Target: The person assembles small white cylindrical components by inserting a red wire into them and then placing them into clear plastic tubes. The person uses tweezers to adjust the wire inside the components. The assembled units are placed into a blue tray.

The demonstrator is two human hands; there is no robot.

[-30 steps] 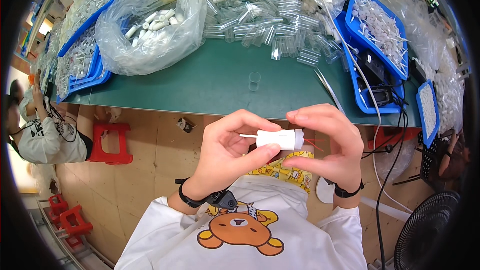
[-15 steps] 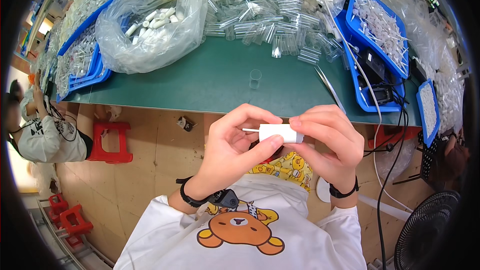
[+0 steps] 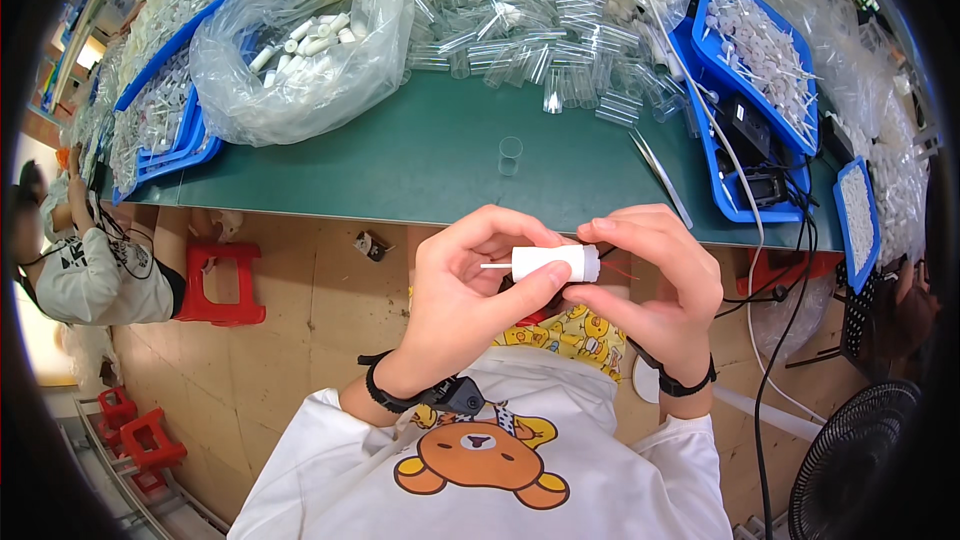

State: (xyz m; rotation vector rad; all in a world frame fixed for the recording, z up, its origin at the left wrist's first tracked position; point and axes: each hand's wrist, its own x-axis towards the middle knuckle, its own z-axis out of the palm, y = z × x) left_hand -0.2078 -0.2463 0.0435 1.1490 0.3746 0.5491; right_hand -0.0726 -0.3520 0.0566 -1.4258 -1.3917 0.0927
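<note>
My left hand (image 3: pixel 465 280) is closed around a white plastic cylinder (image 3: pixel 540 263), fingers above and thumb across its front. The cylinder lies on its side in front of my body. A thin white stem (image 3: pixel 495 266) sticks out of its left end, and a pale grey ribbed cap (image 3: pixel 592 262) shows at its right end. Around that cap, my right hand (image 3: pixel 665 285) is open, fingertips above and thumb below, apart from it. Thin red strands (image 3: pixel 620 271) show between the cap and my right palm; where they lead is unclear.
On the green table (image 3: pixel 400 170) stand a clear tube (image 3: pixel 510 155), tweezers (image 3: pixel 660 180), a pile of clear tubes (image 3: pixel 560 50) and a plastic bag (image 3: pixel 300 120) of white cylinders. Blue trays (image 3: pixel 725 205) hold small white parts and a black device. Another person (image 3: pixel 100 270) sits at left.
My right fingers have come off the cap and spread apart, baring the cylinder's right end and the red strands. The cylinder has shifted slightly left in my left hand.
</note>
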